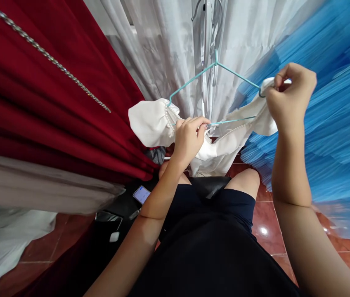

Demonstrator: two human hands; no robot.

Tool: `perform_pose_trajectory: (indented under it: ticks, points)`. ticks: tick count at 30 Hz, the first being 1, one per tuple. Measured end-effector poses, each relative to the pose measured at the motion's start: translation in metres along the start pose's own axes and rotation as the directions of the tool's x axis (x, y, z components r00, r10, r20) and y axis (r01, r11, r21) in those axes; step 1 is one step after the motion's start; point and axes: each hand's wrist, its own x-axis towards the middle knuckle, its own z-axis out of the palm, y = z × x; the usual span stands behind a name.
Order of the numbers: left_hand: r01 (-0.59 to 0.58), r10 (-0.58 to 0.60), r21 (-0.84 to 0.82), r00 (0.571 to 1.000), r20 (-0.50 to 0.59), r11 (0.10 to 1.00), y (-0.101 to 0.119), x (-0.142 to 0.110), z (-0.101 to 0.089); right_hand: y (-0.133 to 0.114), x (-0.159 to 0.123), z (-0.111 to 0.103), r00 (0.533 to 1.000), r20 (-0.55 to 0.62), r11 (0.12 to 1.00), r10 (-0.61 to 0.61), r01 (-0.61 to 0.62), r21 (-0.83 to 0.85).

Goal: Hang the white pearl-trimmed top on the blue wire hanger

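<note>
A white dress with puffed sleeves and a beaded neckline hangs on a light teal hanger. My left hand is at the neckline, its fingers bent near the hanger's lower bar; thumb and forefinger come together there, seemingly on the dress's edge. My right hand pinches the white fabric of the shoulder at the hanger's right end. The left sleeve puffs out past the hanger's other end. Below the neckline the dress drops toward the floor, partly hidden by my left hand and knees.
Red drapery fills the left side, with a sparkling trim strand over it. Blue tulle spreads on the right. White curtains and a metal rack stand ahead. A lit phone lies on a black surface beside my left arm.
</note>
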Motion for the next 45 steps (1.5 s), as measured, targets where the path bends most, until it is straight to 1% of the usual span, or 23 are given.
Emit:
perform_pose_trajectory:
  ticks: [3,5,6,8,9,10,12,15,17,19,22,24,27,30,32,34,35,37,38,40,42,44,45]
  points:
    - [0.003,-0.002,0.033,1.0,-0.024,0.999,-0.002,-0.003,0.0,-0.018,-0.008,0.009,0.994,0.07,0.996,-0.083,0.081,0.026]
    - [0.003,0.0,0.052,0.999,-0.044,0.999,-0.003,-0.004,0.001,-0.025,-0.021,0.017,0.973,0.112,0.978,-0.204,0.198,0.062]
    - [0.001,0.002,0.058,0.999,-0.052,0.998,-0.004,-0.005,0.002,-0.026,-0.029,0.024,0.947,0.157,0.959,-0.279,0.268,0.09]
    - [-0.006,0.01,0.059,0.998,-0.068,0.998,-0.005,-0.006,0.003,-0.024,-0.048,0.043,0.86,0.295,0.909,-0.415,0.387,0.152]
    - [-0.013,0.017,0.054,0.997,-0.075,0.998,-0.005,-0.006,0.004,-0.02,-0.058,0.055,0.814,0.365,0.892,-0.453,0.417,0.175]
    - [-0.022,0.026,0.05,0.996,-0.08,0.999,-0.007,-0.006,0.005,-0.016,-0.068,0.068,0.795,0.406,0.891,-0.451,0.423,0.163]
    - [-0.053,0.056,0.037,0.995,-0.088,0.998,-0.01,-0.007,0.006,-0.006,-0.086,0.091,0.826,0.41,0.911,-0.387,0.411,0.031]
    - [-0.147,0.144,-0.025,0.985,-0.098,0.989,-0.013,-0.012,0.005,0.002,-0.102,0.11,0.888,0.299,0.923,-0.35,0.382,-0.052]
    - [-0.22,0.199,-0.104,0.964,-0.178,0.97,-0.014,-0.017,0.0,-0.001,-0.106,0.112,0.902,0.25,0.93,-0.352,0.367,-0.014]
    - [-0.256,0.205,-0.123,0.923,-0.325,0.959,-0.014,-0.022,-0.006,-0.007,-0.109,0.108,0.913,0.224,0.939,-0.339,0.341,0.033]
    - [-0.125,0.122,0.031,0.841,-0.526,0.992,-0.019,-0.023,-0.019,-0.016,-0.112,0.102,0.924,0.21,0.948,-0.318,0.311,0.069]
    - [0.005,0.076,0.135,0.807,-0.585,0.991,-0.029,-0.017,-0.026,-0.017,-0.114,0.101,0.925,0.221,0.951,-0.308,0.302,0.061]
    - [0.042,0.059,0.159,0.813,-0.579,0.986,-0.048,-0.001,-0.033,-0.014,-0.113,0.101,0.928,0.222,0.954,-0.298,0.3,0.027]
    - [0.054,0.003,0.088,0.838,-0.546,0.995,-0.064,0.015,-0.042,-0.011,-0.112,0.1,0.935,0.198,0.955,-0.293,0.297,0.012]
    - [0.059,-0.03,0.035,0.834,-0.551,0.998,-0.071,0.023,-0.053,-0.011,-0.111,0.099,0.936,0.198,0.956,-0.29,0.292,0.021]
    - [0.046,-0.041,-0.008,0.78,-0.624,0.999,-0.081,0.029,-0.066,-0.012,-0.109,0.097,0.937,0.209,0.96,-0.281,0.277,0.047]
    - [0.037,-0.045,-0.026,0.736,-0.675,0.999,-0.087,0.031,-0.072,-0.014,-0.109,0.097,0.938,0.213,0.962,-0.273,0.266,0.06]
    - [0.029,-0.062,-0.056,0.616,-0.785,0.998,-0.103,0.029,-0.079,-0.017,-0.108,0.098,0.942,0.215,0.966,-0.259,0.246,0.085]
    - [0.037,-0.079,-0.071,0.57,-0.818,0.997,-0.111,0.025,-0.079,-0.019,-0.108,0.099,0.943,0.216,0.966,-0.255,0.239,0.097]
    - [0.073,-0.135,-0.114,0.517,-0.845,0.991,-0.125,0.011,-0.069,-0.021,-0.109,0.101,0.945,0.215,0.967,-0.248,0.227,0.117]
    - [0.131,-0.227,-0.186,0.554,-0.801,0.974,-0.129,-0.011,-0.048,-0.023,-0.11,0.103,0.946,0.217,0.967,-0.24,0.215,0.133]
    - [0.195,-0.332,-0.272,0.647,-0.687,0.942,-0.121,-0.035,-0.022,-0.023,-0.111,0.103,0.948,0.213,0.967,-0.236,0.208,0.147]
    - [0.218,-0.371,-0.308,0.677,-0.635,0.926,-0.112,-0.046,-0.01,-0.023,-0.111,0.103,0.949,0.208,0.966,-0.237,0.208,0.153]
